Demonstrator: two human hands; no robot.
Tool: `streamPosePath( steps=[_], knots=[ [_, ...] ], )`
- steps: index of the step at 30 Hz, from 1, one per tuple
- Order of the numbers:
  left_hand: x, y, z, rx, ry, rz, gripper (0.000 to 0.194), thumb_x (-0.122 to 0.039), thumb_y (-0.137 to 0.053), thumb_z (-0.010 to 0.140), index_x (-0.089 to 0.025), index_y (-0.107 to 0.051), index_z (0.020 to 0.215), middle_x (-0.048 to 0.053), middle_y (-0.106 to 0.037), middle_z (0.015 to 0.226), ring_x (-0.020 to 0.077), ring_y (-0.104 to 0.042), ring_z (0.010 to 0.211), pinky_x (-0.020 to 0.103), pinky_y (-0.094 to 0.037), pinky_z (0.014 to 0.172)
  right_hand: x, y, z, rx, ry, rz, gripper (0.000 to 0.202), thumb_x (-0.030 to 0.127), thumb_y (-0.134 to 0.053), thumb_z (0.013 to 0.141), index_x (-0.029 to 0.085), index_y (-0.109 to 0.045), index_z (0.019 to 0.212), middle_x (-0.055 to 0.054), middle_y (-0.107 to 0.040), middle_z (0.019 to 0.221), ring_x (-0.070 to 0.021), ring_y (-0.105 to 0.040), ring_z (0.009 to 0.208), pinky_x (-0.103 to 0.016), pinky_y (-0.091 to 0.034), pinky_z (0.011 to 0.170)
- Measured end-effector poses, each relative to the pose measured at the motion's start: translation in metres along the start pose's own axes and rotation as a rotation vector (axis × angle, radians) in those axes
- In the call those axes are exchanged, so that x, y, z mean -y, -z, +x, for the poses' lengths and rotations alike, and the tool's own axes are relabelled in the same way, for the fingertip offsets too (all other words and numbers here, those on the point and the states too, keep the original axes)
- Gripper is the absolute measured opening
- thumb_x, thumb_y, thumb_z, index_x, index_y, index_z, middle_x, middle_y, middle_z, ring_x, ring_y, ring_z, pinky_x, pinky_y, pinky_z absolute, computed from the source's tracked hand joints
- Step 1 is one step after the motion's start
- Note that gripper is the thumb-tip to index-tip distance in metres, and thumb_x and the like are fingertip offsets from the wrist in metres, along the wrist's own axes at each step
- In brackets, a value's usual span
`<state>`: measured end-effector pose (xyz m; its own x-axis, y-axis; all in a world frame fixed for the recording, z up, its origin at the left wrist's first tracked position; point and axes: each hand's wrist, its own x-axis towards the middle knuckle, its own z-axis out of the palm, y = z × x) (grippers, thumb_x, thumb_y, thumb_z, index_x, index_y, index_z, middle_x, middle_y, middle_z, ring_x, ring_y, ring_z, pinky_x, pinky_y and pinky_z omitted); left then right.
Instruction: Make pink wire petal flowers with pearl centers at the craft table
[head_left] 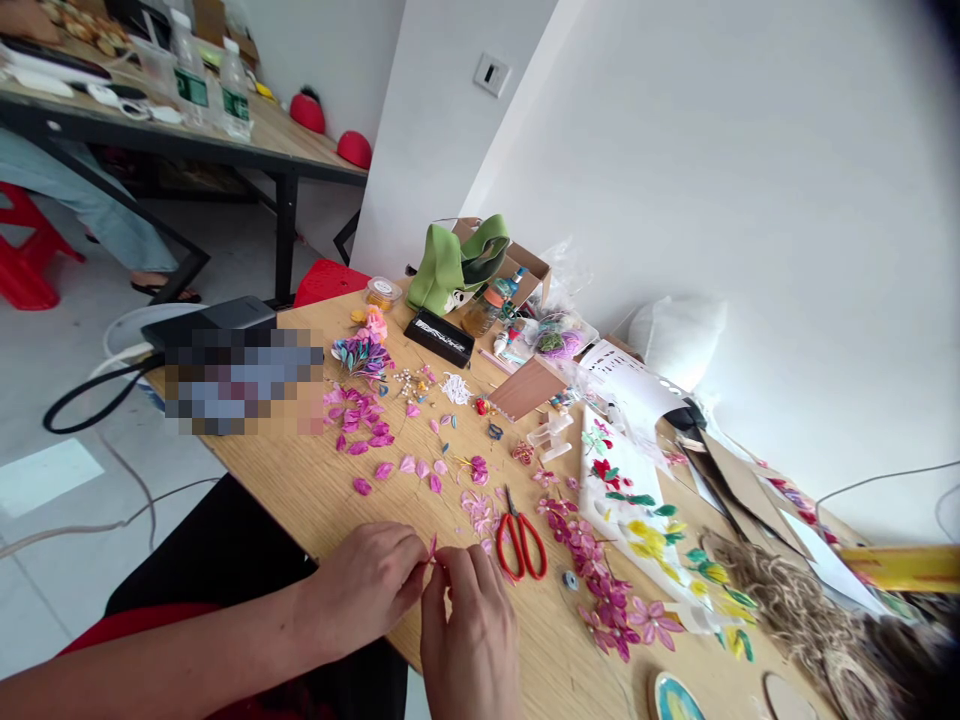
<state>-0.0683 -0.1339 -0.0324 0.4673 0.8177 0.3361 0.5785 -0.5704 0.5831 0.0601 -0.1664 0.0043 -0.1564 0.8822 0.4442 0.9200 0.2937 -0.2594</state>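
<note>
View: head camera, looking down over a light wood-grain table (277,460).
Left hand (371,580): thumb and forefinger pinched on a small pink petal-shaped piece (433,547).
Right hand (476,615): fingers curled, tips beside the same piece; cannot tell whether they grip it.
Pink piece: between the two hands, above the near table edge.
Scissors: red-handled metal scissors (521,545), on the table just beyond the right hand.
Petals: loose magenta fabric-like petals (356,415), beyond the left hand.
Flowers: magenta wired blossoms (600,580), right of the scissors.
Black box: flat black rectangular box (439,338), bold white lettering, not legible.
Sheet: curling white paper sheet (622,375), dark printed marks, too small to read.
Bottles: clear plastic bottles with green labels (235,95), far table; label wording unreadable.
</note>
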Motion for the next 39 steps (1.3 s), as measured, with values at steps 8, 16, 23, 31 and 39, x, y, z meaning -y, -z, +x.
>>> streamPosePath(
  steps=[8,16,23,31,39],
  knots=[
    [-0.001,0.000,0.001,0.021,-0.006,0.024,0.016,-0.011,-0.049,0.087,-0.015,-0.059,0.075,0.001,-0.062,0.066,0.0167,-0.059,0.060,0.027,-0.042,0.058,0.001,0.002,0.006,-0.014,0.075,-0.044,0.024,0.012,-0.037,0.091,0.024,-0.045,0.072,0.000,-0.054,0.064,-0.0184,-0.054,0.054,-0.027,-0.039,0.050],
    [0.000,0.000,0.002,-0.007,-0.019,0.012,0.019,-0.011,-0.045,0.087,-0.016,-0.056,0.071,0.001,-0.061,0.065,0.0162,-0.059,0.059,0.027,-0.043,0.057,-0.002,-0.001,0.003,0.046,-0.041,-0.017,0.016,0.017,-0.035,0.092,0.021,-0.049,0.098,-0.002,-0.060,0.067,-0.0217,-0.061,0.058,-0.030,-0.046,0.050],
    [0.000,0.000,0.001,0.009,-0.032,0.005,0.020,-0.011,-0.045,0.087,-0.015,-0.056,0.072,0.003,-0.062,0.066,0.0172,-0.060,0.060,0.028,-0.044,0.058,0.000,0.001,0.005,0.058,-0.003,-0.061,0.016,0.013,-0.035,0.090,0.022,-0.047,0.096,-0.003,-0.060,0.071,-0.0221,-0.062,0.060,-0.031,-0.047,0.051],
    [-0.003,0.006,0.002,0.048,-0.054,0.006,0.025,-0.010,-0.041,0.089,-0.015,-0.058,0.072,0.004,-0.062,0.066,0.0180,-0.059,0.061,0.029,-0.045,0.059,0.001,0.000,0.006,0.062,0.015,-0.078,0.018,0.013,-0.033,0.091,0.021,-0.048,0.094,-0.004,-0.062,0.072,-0.0218,-0.064,0.061,-0.031,-0.047,0.050],
    [0.010,0.014,0.007,-0.004,0.103,-0.486,0.022,-0.018,-0.051,0.088,-0.015,-0.067,0.074,0.003,-0.065,0.066,0.0144,-0.059,0.064,0.024,-0.044,0.060,-0.007,0.026,0.008,-0.129,-0.100,0.024,0.025,0.038,-0.046,0.095,0.019,-0.057,0.107,-0.003,-0.063,0.070,-0.0173,-0.062,0.057,-0.027,-0.049,0.054]
  ],
)
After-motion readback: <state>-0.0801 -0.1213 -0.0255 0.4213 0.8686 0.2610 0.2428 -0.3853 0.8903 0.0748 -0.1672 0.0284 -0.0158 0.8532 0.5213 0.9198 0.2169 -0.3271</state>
